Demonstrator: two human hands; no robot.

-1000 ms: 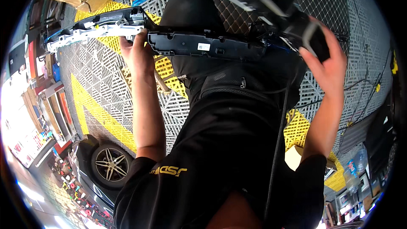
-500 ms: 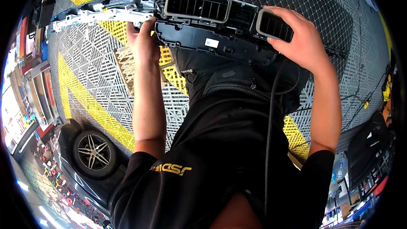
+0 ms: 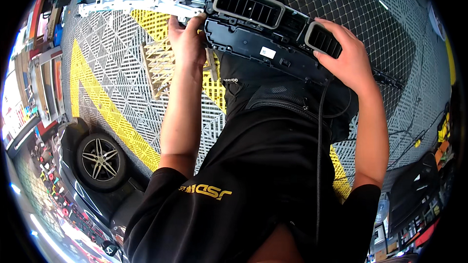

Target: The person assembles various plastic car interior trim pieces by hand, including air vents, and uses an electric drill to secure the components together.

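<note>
Vent panel (image 3: pixel 287 25), right end partly covered by right hand (image 3: pixel 348 61).

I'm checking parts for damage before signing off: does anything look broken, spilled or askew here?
Nothing clearly stands out. The black vented panel slopes down from the left hand to the right hand, probably just from how it is held; I see no obvious crack or spill.

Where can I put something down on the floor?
The grey lattice floor looks bare between the diagonal yellow stripe and slatted wooden rack, and just right of the black quilted mat. It's crowded where the left hand and right hand hold the long black-and-white plastic panel.
</note>
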